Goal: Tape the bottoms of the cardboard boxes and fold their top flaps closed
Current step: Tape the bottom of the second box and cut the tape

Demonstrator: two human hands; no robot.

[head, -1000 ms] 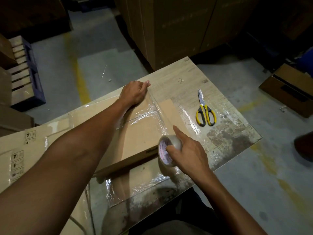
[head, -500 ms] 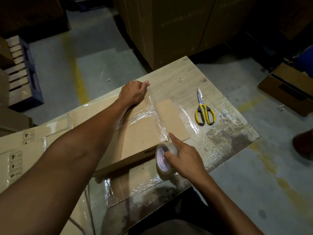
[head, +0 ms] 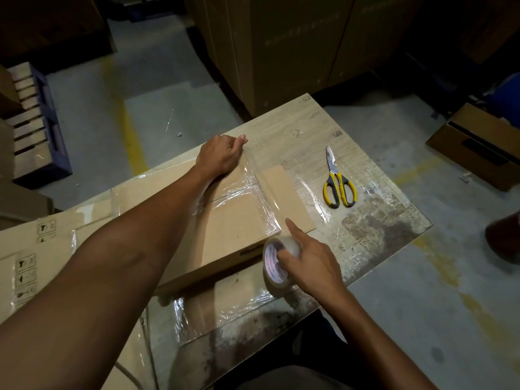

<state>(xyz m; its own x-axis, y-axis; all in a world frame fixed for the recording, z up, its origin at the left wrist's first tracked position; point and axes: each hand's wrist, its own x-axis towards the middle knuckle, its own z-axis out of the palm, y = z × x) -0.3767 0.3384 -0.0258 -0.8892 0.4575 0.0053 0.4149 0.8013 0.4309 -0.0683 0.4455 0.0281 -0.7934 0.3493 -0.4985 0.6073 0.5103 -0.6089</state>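
A brown cardboard box (head: 233, 235) lies on the wooden table (head: 304, 128) with its taped side up. My left hand (head: 221, 157) presses on the box's far edge, fingers curled over the end of a clear tape strip. That strip runs across the box towards me to a roll of clear tape (head: 277, 263). My right hand (head: 308, 263) grips the roll at the box's near right corner, with the index finger stretched out along the strip.
Yellow-handled scissors (head: 337, 184) lie on the table to the right. Flattened cardboard (head: 31, 266) lies at the left. Large cartons (head: 281, 52) stand beyond the table, another box (head: 478, 147) sits on the floor at right, and a pallet (head: 33, 125) at left.
My right hand has drawn the tape roll a little nearer and lower, down over the box's near edge. My left hand has stayed on the far edge.
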